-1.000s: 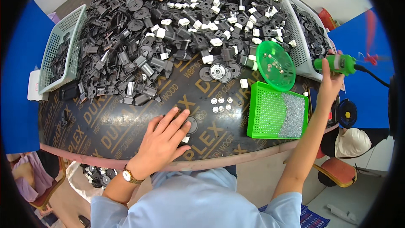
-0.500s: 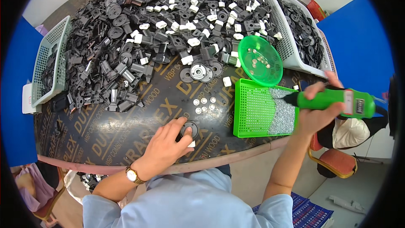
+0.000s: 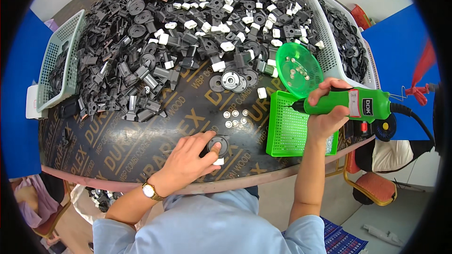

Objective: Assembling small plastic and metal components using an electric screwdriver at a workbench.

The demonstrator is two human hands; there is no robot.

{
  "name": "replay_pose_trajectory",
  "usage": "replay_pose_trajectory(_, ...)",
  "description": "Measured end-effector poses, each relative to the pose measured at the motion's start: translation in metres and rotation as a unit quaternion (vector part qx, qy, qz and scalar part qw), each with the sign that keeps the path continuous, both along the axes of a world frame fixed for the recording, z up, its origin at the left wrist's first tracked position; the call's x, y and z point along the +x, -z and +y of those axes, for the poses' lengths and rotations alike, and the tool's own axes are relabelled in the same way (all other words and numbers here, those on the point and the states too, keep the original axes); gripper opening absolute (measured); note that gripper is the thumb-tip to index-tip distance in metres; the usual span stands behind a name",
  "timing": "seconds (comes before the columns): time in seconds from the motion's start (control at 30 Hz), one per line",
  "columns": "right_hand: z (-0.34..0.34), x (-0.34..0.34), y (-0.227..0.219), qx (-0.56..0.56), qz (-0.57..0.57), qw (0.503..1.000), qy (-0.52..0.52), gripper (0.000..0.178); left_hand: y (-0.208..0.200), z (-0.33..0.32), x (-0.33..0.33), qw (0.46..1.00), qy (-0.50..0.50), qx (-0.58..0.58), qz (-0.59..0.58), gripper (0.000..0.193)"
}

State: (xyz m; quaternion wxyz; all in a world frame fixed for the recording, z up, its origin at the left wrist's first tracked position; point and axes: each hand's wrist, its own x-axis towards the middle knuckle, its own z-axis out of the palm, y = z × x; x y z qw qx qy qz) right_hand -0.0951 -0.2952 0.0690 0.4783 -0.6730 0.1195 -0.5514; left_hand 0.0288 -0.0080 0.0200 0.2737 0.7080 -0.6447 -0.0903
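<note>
Black disc (image 3: 222, 142) on worktop (image 3: 141, 157), lower centre of frame. Left hand (image 3: 187, 156) nearer: thumb pressed on its face, fingers curled along left edge. Round, no long axis; dark, small holes in face; white piece (image 3: 219, 162) at lower edge. Right hand (image 3: 326, 124) wrapped round green driver (image 3: 336, 102), right of frame, tip pointing left over green tray (image 3: 271, 134), up and right of disc.

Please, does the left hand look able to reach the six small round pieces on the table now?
Probably yes. The six small pieces lie near the left hand, and nothing visible blocks the way. However, its thumb rests on the black disc, so it may need to let go.
</note>
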Motion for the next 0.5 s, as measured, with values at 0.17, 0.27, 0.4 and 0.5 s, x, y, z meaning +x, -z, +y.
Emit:
replay_pose_trajectory(0.17, -0.005, -0.001, 0.001, 0.013, 0.001, 1.0, 0.009, 0.081, 0.003, 0.0, 0.0, 1.0, -0.003, -0.006, -0.009, 0.047)
replay_pose_trajectory(0.27, -0.006, -0.002, 0.001, 0.017, -0.007, 1.0, -0.005, 0.077, 0.003, 0.0, 0.001, 1.0, -0.002, -0.005, -0.014, 0.046)
replay_pose_trajectory(0.4, -0.003, 0.006, 0.001, -0.029, 0.032, 0.998, 0.044, 0.063, 0.005, 0.0, -0.002, 1.0, -0.015, -0.016, -0.018, 0.054)
replay_pose_trajectory(0.5, 0.007, 0.008, -0.006, -0.022, 0.043, 0.999, 0.025, 0.055, 0.008, -0.001, -0.001, 0.997, -0.072, -0.02, -0.036, 0.06)
